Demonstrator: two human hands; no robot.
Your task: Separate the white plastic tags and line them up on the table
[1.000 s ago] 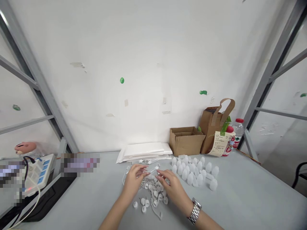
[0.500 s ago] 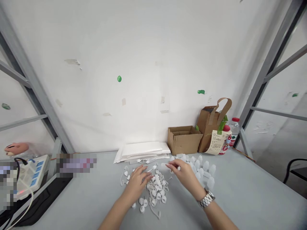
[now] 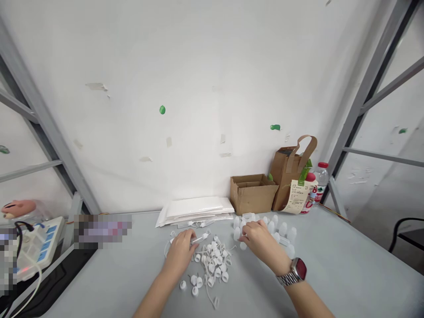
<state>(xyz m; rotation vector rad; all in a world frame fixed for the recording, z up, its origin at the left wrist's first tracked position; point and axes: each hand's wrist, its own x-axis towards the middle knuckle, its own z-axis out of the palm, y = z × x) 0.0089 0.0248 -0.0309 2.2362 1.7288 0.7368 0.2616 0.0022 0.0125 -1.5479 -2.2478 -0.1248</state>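
My left hand (image 3: 181,251) is closed, thumb and fingers pinching a slim clear tube (image 3: 199,239) with a white end, held above the table. My right hand (image 3: 257,240) is curled with fingertips down on a small translucent plastic bottle (image 3: 243,245); its fingers partly hide that bottle. Around and behind this hand stand several similar translucent bottles (image 3: 283,229), and some lie on their sides. Between my hands and nearer to me is a loose heap of white caps (image 3: 215,260) with pale, curly cords. A few white caps (image 3: 195,290) sit apart in front.
White flat packages (image 3: 195,210) are stacked against the wall. A cardboard box (image 3: 253,194), a brown paper bag (image 3: 285,176) and a red-capped bottle (image 3: 321,183) stand at the back right. At left are a power strip (image 3: 46,247) and a black flat object (image 3: 62,276).
My left hand has moved slightly left and down with the clear tube. My right hand has gone right, away from the left hand, to the group of bottles.
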